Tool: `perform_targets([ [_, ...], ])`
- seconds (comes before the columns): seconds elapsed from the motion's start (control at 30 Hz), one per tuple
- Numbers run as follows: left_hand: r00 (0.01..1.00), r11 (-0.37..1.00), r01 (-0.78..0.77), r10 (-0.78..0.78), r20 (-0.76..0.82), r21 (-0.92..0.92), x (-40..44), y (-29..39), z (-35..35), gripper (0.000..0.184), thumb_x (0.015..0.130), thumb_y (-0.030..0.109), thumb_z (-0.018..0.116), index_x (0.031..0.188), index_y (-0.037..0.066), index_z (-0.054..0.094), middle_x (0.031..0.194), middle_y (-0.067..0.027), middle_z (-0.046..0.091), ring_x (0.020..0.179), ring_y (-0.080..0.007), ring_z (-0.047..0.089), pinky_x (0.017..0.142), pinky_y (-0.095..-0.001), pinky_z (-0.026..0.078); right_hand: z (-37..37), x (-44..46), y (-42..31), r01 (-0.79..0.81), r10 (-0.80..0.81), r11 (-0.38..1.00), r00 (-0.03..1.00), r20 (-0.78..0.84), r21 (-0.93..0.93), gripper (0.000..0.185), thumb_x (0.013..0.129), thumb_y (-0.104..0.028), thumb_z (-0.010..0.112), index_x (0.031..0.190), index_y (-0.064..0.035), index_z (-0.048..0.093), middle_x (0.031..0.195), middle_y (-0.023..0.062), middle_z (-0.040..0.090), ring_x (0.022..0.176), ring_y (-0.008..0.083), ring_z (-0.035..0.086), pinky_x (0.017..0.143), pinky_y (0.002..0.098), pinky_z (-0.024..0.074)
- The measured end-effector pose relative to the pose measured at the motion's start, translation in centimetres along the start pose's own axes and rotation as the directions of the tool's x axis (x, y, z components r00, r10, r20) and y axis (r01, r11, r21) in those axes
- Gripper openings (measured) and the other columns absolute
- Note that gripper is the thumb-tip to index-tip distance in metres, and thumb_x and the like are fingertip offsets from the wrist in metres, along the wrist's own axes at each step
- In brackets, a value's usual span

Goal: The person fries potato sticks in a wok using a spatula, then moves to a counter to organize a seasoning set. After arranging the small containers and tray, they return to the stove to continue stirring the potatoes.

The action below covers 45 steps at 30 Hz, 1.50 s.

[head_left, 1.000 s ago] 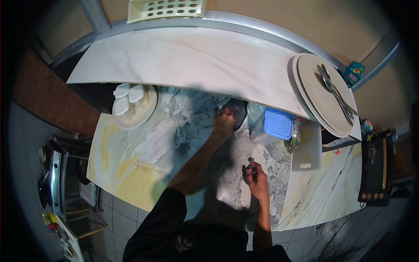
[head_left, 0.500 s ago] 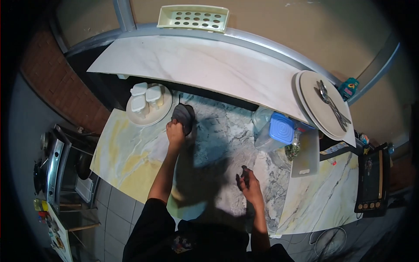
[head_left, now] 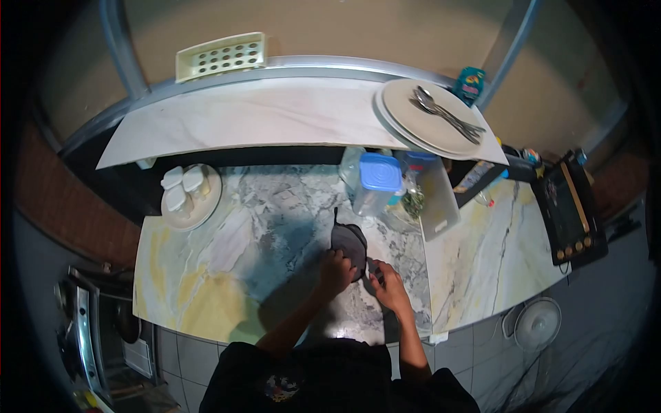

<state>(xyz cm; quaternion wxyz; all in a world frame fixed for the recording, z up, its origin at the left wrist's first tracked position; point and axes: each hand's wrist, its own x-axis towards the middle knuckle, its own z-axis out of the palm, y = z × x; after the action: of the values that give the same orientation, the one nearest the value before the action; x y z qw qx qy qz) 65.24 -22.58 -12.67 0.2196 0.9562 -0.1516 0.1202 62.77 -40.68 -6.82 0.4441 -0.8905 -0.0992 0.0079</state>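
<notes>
A dark grey, rounded cloth piece (head_left: 350, 242) with a thin strap or loop at its far end is on or just above the marble-patterned counter, in front of me. My left hand (head_left: 337, 272) is closed on its near left part. At its right edge, my right hand (head_left: 391, 286) has its fingers curled in against the cloth; a dark bit shows between them, apparently part of the same cloth. The fingertips of both hands are partly hidden.
Behind the cloth stands a clear container with a blue lid (head_left: 380, 172), beside a grey bin (head_left: 441, 203). A plate (head_left: 206, 215) with white-lidded jars sits at left. Plates (head_left: 406, 117) with cutlery rest on the raised shelf (head_left: 275, 113). An oven (head_left: 575, 213) is at far right.
My left hand has carried the dark grey cloth rightward and nearer to me, where it meets my right hand. The view has turned right.
</notes>
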Motion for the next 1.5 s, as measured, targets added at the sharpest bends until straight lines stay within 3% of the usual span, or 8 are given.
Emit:
perform_targets([
  [0.17,0.995,0.944,-0.059,0.082,0.057,-0.323,-2.4,2.3,0.3,0.038,0.074,0.023,0.077,0.103,0.000,0.067,0.095,-0.0137,0.061,0.084,-0.0315,0.063,0.075,-0.0411,0.051,-1.0,-2.7,0.1,-0.043,0.043,0.998,0.999,-0.002,-0.043,0.039,0.086,-0.009,0.062,0.125,-0.0093,0.058,0.121,0.0221,0.053,0.103,0.0401,0.055,0.088,0.0458,0.0458],
  [0.23,0.992,0.670,-0.068,0.125,0.022,-0.740,-2.4,1.6,0.9,0.031,0.080,0.017,0.072,0.105,0.000,0.066,0.098,-0.0152,0.064,0.091,-0.0312,0.065,0.078,-0.0392,0.052,-0.8,-3.0,0.0,0.072,-0.098,0.960,0.992,-0.083,-0.270,0.044,0.084,-0.009,0.064,0.128,-0.0121,0.058,0.123,0.0203,0.051,0.102,0.0384,0.053,0.088,0.0430,0.0445],
  [0.37,0.995,0.752,-0.097,0.066,-0.072,-0.652,-3.2,2.0,-2.1,0.025,0.084,0.013,0.068,0.105,0.000,0.066,0.100,-0.0173,0.066,0.094,-0.0311,0.065,0.082,-0.0376,0.052,0.6,-3.0,0.2,0.027,-0.042,0.955,0.998,-0.047,-0.296,0.050,0.083,-0.012,0.066,0.131,-0.0161,0.056,0.128,0.0228,0.047,0.108,0.0436,0.048,0.093,0.0468,0.0422],
  [0.63,0.983,0.781,0.176,-0.104,0.153,-0.599,-4.1,3.7,-5.6,0.025,0.087,0.012,0.065,0.109,0.000,0.067,0.106,-0.0192,0.067,0.102,-0.0342,0.064,0.089,-0.0397,0.049,4.8,-3.2,2.2,0.026,-0.069,0.893,0.994,-0.080,-0.449,0.039,0.086,-0.027,0.061,0.124,-0.0226,0.059,0.121,0.0183,0.050,0.104,0.0375,0.050,0.085,0.0467,0.0439],
  [0.87,0.982,0.774,0.157,-0.054,0.183,-0.613,-4.5,6.8,-5.0,0.024,0.087,0.012,0.065,0.109,0.002,0.068,0.107,-0.0184,0.067,0.102,-0.0324,0.065,0.090,-0.0376,0.049,0.0,-5.0,5.7,0.081,-0.155,0.867,0.982,-0.111,-0.492,0.041,0.081,-0.013,0.059,0.121,-0.0203,0.060,0.120,0.0152,0.052,0.102,0.0354,0.052,0.085,0.0463,0.0435],
  [1.13,0.960,0.750,0.237,-0.084,0.266,-0.618,-5.7,10.5,-3.7,0.025,0.089,0.014,0.065,0.112,0.004,0.068,0.110,-0.0158,0.068,0.106,-0.0254,0.064,0.092,-0.0340,0.048,-10.3,-8.1,14.9,-0.289,0.039,0.840,0.877,-0.480,-0.460,0.052,0.064,0.011,0.058,0.112,-0.0088,0.068,0.119,0.0201,0.055,0.107,0.0398,0.052,0.091,0.0461,0.0444],
  [1.37,0.966,0.830,0.200,-0.079,0.245,-0.521,-7.9,10.7,-2.6,0.026,0.090,0.014,0.064,0.114,0.004,0.067,0.110,-0.0150,0.068,0.104,-0.0247,0.065,0.091,-0.0328,0.049,-11.4,-5.8,16.2,-0.496,0.128,0.763,0.745,-0.655,-0.415,0.045,0.069,0.003,0.066,0.114,-0.0028,0.060,0.117,0.0270,0.049,0.105,0.0444,0.050,0.090,0.0484,0.0447],
  [1.5,0.930,0.626,0.366,-0.257,0.261,-0.689,-8.7,11.4,-3.5,0.025,0.092,0.012,0.063,0.116,0.004,0.066,0.107,-0.0126,0.068,0.099,-0.0219,0.065,0.087,-0.0316,0.051,-6.7,-4.2,11.8,-0.435,0.206,0.817,0.834,-0.512,-0.379,0.043,0.072,-0.007,0.069,0.109,0.0013,0.049,0.116,0.0303,0.044,0.104,0.0462,0.049,0.088,0.0514,0.0437],
])
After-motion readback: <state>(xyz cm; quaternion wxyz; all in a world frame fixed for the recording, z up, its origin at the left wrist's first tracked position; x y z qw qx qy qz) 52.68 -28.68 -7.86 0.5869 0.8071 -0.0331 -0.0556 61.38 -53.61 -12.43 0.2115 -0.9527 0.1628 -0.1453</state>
